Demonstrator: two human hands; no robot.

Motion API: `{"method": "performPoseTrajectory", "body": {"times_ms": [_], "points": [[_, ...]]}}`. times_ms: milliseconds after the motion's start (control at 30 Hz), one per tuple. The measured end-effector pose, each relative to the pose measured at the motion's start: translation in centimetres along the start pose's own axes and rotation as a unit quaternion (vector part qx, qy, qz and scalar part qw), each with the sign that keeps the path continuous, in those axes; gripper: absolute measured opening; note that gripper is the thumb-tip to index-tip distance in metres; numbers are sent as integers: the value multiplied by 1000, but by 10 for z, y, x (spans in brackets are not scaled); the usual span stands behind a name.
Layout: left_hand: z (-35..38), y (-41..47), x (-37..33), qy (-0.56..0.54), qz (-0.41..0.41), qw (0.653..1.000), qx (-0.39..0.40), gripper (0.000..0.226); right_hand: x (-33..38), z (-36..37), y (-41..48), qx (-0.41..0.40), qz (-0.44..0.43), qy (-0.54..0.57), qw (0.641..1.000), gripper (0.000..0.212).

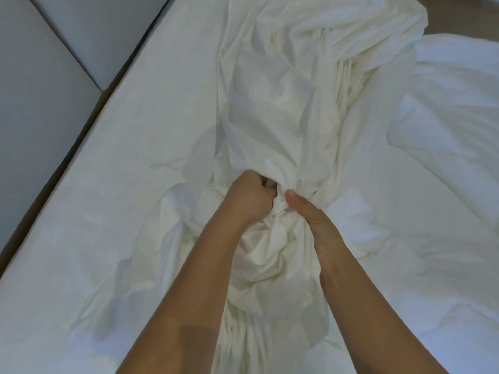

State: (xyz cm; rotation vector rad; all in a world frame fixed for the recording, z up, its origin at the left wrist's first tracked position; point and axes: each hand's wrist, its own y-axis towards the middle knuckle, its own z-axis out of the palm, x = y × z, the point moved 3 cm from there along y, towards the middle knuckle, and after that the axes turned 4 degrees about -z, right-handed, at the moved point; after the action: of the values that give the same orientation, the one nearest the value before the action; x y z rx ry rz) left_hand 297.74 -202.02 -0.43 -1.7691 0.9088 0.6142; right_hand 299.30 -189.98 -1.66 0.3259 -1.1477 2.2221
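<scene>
White bedding covered the mattress (113, 184), with a grey padded headboard (40, 76) along its far-left edge. On it lay a cream sheet (272, 109), bunched into a rope down the middle. The left hand (247, 197) and right hand (316, 225) both gripped the gathered cloth, fingers curled tightly round it, close together.

Bedroom. Mattress (121, 184) under a smooth white cover. Grey padded panels (40, 76), headboard-like, just beside the mattress's left edge. Loose cream sheet (283, 103) bunched along the mattress's middle. White duvet (445, 117) rumpled on its right side. Brown floor (459, 20) beyond its far right corner.
</scene>
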Motion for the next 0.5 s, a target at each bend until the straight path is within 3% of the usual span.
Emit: {"method": "performPoseTrajectory", "body": {"times_ms": [133, 233, 267, 333, 400, 467, 500], "points": [[-13, -6, 12, -146, -25, 982, -115, 42, 1, 5, 4, -19, 13, -9, 1000, 23], [-53, 3, 37, -308, -106, 925, -196, 18, -2, 2, 1, -32, 16, 31, 999, 44], [-67, 7, 46, -287, -106, 924, -231, 21, -2, 1, 1, -34, 14, 25, 999, 44], [-81, 13, 55, -105, -74, 946, -297, 29, -4, 4, 3, -41, 17, -16, 999, 39], [-82, 20, 54, 1, -63, 940, -336, 28, -5, 7, 9, -60, 7, -57, 997, 34], [-83, 26, 56, -81, -74, 933, -342, 26, -4, 8, 13, -67, -10, -60, 996, 26], [-87, 29, 59, -197, -82, 918, -334, 24, -4, 6, 12, -63, -14, -48, 997, 23]]}}
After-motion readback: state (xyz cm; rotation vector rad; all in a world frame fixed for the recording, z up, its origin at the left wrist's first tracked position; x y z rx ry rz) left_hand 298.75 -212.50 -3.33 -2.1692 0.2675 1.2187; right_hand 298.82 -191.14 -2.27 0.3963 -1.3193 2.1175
